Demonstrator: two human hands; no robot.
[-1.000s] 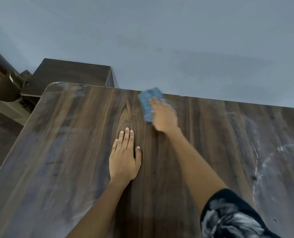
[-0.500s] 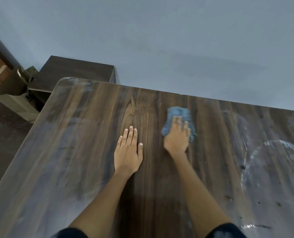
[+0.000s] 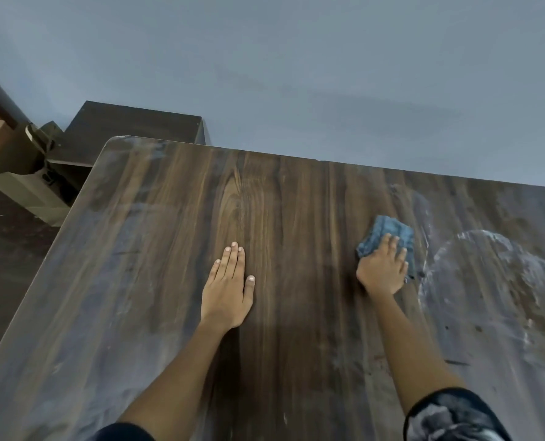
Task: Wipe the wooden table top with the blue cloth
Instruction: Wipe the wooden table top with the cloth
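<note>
Right now I see the right hand point(image 3: 382, 271) pressed flat on the blue cloth point(image 3: 387, 238), fingers spread over the bunched fabric and pinning it to the wooden table top point(image 3: 280, 313) rather than closing around it. The cloth sits right of centre, toward the far half of the table, just beside the edge of a pale dusty smear point(image 3: 494, 281) that curves across the right side. The left hand point(image 3: 228, 292) lies open and empty, palm down on the wood near the middle, fingers together and thumb out, apparently bracing me.

As for progress, I judge the job roughly midway. The central band between my hands looks dark and clean, with the grain showing clearly. The right portion carries the heaviest residue: a whitish arc, cloudy film and several dark specks point(image 3: 478, 328) toward the near right. The left strip and the far left corner also look hazy, greyish and streaked, so I reckon they need passes too, though glare may account for some of that sheen.

No containers are in view; nothing stands on the table. Beyond its far left corner I can only make out a dark cabinet point(image 3: 134, 125), and its contents are not visible.
</note>
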